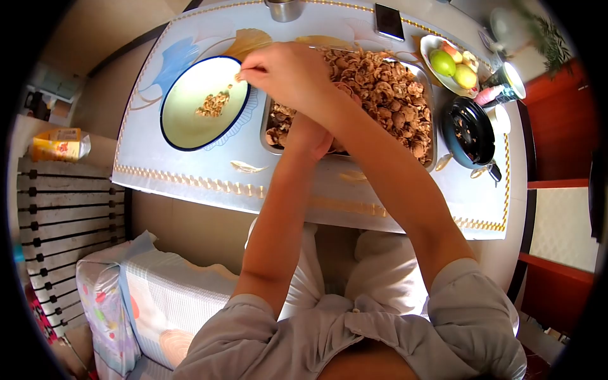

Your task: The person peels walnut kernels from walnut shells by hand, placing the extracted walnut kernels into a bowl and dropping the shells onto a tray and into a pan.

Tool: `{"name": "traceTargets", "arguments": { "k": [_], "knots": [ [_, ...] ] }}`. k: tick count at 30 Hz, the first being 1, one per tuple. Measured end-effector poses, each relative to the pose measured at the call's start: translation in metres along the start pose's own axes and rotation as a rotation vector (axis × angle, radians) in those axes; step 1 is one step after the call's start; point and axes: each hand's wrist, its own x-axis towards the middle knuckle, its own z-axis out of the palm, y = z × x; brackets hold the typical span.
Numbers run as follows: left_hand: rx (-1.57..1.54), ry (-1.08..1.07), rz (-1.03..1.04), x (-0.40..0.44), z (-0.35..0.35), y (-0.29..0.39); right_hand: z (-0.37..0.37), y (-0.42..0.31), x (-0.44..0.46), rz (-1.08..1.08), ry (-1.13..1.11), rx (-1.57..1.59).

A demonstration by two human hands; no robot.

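My right hand (288, 73) reaches left across my left forearm. Its thumb and fingers are pinched at the right rim of a pale enamel basin (180, 130) with a dark blue edge, on what looks like a small walnut piece (239, 77). Inside the basin lies a small heap of walnut kernels (213, 104). My left hand (311, 136) is over a metal tray (432, 126) heaped with walnuts and broken shells (396, 95). The right wrist covers most of that hand, so its fingers and anything they hold are hidden.
Right of the tray are a black pan-like dish (451, 130) with bits in it, a fruit plate (437, 43) and cups (512, 79). A phone (389, 22) and a metal cup (284, 10) stand along the far edge. A cushioned bench (171, 297) is at lower left.
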Motion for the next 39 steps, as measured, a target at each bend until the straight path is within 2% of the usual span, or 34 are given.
{"name": "traceTargets", "arguments": {
  "k": [1,2,3,4,5,9,11,12,15,16,20,23,24,27,32,35,39],
  "knots": [
    [-0.153,-0.007,-0.083,-0.002,0.001,0.005,0.011,-0.003,0.007,-0.023,-0.029,-0.043],
    [-0.046,0.032,-0.096,-0.005,0.003,0.011,0.024,-0.002,0.016,-0.048,-0.055,-0.089],
    [-0.081,0.057,-0.068,-0.009,0.007,0.018,0.032,-0.002,0.019,-0.073,-0.08,-0.135],
    [-0.116,0.083,-0.043,-0.012,0.011,0.024,0.037,0.001,0.016,-0.117,0.103,-0.034],
    [-0.151,0.106,-0.018,-0.014,0.013,0.027,0.036,0.01,0.013,-0.07,0.137,-0.008],
    [0.089,0.096,0.008,-0.012,0.012,0.028,-0.02,0.049,-0.039,0.155,0.21,0.076],
    [0.303,0.125,0.03,-0.008,0.014,0.02,-0.037,0.068,-0.079,0.376,0.219,0.179],
    [0.316,0.124,0.063,-0.009,0.019,0.019,-0.041,0.075,-0.094,0.487,0.227,0.233],
    [0.198,0.112,0.002,-0.005,0.034,-0.007,-0.02,0.09,-0.119,0.593,0.355,0.852],
    [0.226,0.127,0.02,-0.004,0.036,-0.01,-0.018,0.097,-0.119,0.535,0.402,0.887],
    [0.357,0.216,0.276,0.005,0.02,0.007,-0.049,0.103,-0.122,0.548,0.668,0.707],
    [0.448,0.215,0.26,0.006,0.012,0.014,-0.053,0.123,-0.136,0.364,0.463,0.466],
    [0.5,0.191,0.21,0.004,0.013,0.016,-0.06,0.109,-0.142,0.38,0.345,0.192],
    [0.638,0.133,0.095,-0.001,0.013,0.019,-0.049,0.092,-0.151,0.299,0.262,-0.283],
    [0.733,0.107,0.103,-0.004,0.014,0.016,-0.04,0.09,-0.146,0.207,0.319,-0.262],
    [0.94,0.067,0.133,-0.003,0.008,0.011,-0.039,0.091,-0.145,0.181,0.331,-0.217],
    [1.048,0.026,0.178,-0.007,0.017,0.011,-0.036,0.095,-0.142,0.179,0.369,-0.181]
  ]
}}
